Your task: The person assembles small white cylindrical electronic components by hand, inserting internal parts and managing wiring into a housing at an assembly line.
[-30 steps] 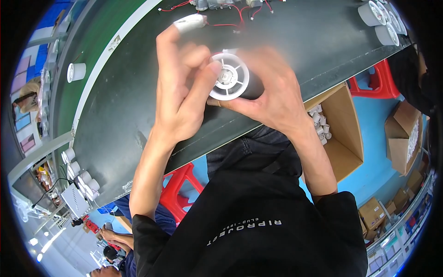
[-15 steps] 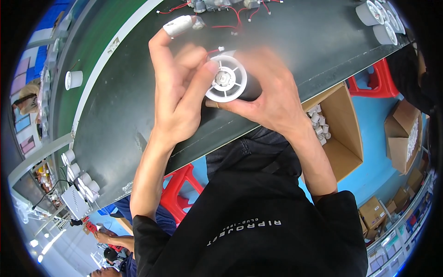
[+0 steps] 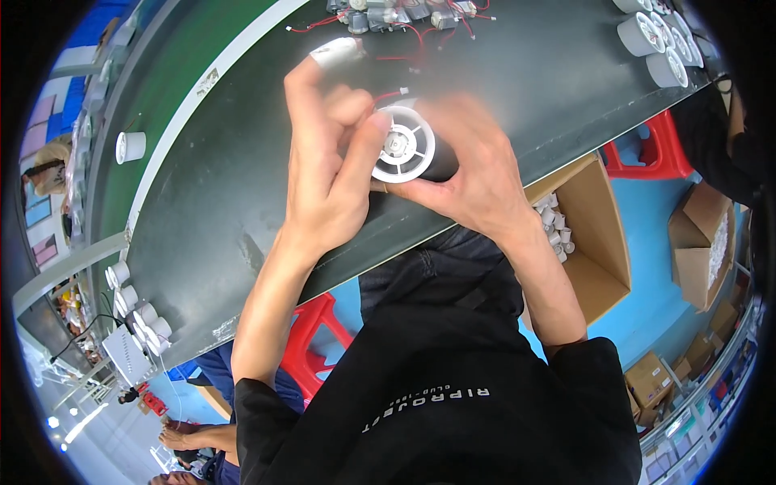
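The right hand (image 3: 477,174) wraps around a short dark cylinder (image 3: 436,162), fingers clamped on its body, holding it just above the dark table (image 3: 242,170). The cylinder's long axis runs roughly left to right, and its white finned end cap (image 3: 402,145) faces the left hand (image 3: 331,162). That hand is closed against the cap, thumb and fingers pinched on its rim, taped forefinger raised. Beyond them, small motors with red wires (image 3: 388,16) lie on the table.
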Demonstrator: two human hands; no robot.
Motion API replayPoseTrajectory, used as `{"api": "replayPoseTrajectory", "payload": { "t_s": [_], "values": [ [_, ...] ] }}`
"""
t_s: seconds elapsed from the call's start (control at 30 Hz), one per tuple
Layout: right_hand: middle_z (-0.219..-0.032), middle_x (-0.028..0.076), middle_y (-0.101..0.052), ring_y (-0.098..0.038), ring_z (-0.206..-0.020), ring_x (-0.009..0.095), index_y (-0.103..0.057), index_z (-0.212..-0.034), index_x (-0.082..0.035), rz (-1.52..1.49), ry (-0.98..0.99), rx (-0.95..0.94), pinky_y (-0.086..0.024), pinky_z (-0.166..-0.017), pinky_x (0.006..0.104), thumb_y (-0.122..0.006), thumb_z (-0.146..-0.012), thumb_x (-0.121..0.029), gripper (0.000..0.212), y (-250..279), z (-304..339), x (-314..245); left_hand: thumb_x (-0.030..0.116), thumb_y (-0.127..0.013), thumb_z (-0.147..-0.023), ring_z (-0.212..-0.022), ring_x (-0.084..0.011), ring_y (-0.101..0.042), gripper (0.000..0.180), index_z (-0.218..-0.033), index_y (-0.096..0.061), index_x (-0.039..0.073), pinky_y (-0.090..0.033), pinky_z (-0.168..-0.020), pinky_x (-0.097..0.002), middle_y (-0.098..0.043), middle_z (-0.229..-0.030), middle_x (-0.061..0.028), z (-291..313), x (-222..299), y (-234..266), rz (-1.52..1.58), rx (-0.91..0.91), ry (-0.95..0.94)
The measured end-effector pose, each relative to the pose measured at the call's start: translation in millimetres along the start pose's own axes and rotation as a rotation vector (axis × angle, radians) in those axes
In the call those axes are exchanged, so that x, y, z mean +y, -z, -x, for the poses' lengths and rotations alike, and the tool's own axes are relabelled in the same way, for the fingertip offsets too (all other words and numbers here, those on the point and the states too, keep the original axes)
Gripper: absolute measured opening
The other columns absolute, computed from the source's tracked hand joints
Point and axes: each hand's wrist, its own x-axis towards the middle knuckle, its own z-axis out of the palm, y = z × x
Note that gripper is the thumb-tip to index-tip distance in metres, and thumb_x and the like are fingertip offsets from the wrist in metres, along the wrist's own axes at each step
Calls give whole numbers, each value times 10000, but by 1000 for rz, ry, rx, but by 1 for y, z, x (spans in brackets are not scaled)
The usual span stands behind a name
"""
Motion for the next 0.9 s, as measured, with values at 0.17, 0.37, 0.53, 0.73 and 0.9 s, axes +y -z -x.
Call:
{"api": "replayPoseTrajectory", "payload": {
  "t_s": [0.17, 0.37, 0.53, 0.73, 0.9],
  "values": [
    [-1003, 90, -711, -635, -912, 286, -663, -1103, -10, -19, -11, -1, -532, -790, 390, -911, -631, -247, 583, 1, 1, 1, -35, -542, -983, -739, -63, -425, 603, -1488, -215, 8, -341, -681, -197, -474, -797, -2, 0, 4, 0, 40, 18, 43],
    [-999, 102, -710, -639, -924, 293, -664, -1107, -6, -25, -19, -13, -533, -799, 396, -910, -630, -244, 587, 2, 0, 1, -17, -546, -987, -737, -61, -418, 598, -1483, -212, 4, -341, -683, -202, -472, -798, 6, 0, 7, -2, 42, 23, 67],
    [-1007, 104, -710, -640, -935, 297, -661, -1109, -5, -23, -24, -20, -532, -806, 399, -908, -631, -245, 589, 0, 1, 2, -8, -547, -991, -733, -57, -410, 596, -1483, -210, 7, -339, -681, -203, -456, -783, 12, 0, 6, -2, 78, 33, 78],
    [-1017, 106, -709, -641, -943, 299, -660, -1108, -10, -27, -19, -15, -531, -814, 403, -905, -637, -260, 588, 0, 1, 1, -16, -524, -1002, -747, -87, -542, 532, -1440, -222, -36, -465, -702, -225, -554, -808, -42, -3, 6, 15, -202, -156, 10],
    [-1023, 103, -711, -642, -948, 296, -661, -1109, -15, -36, -26, -19, -531, -821, 402, -903, -641, -258, 580, 0, 1, -1, -14, -553, -990, -690, -79, -540, 509, -1413, -271, -36, -450, -642, -215, -565, -771, -42, -1, 8, 14, -106, -73, 18]
  ]
}}
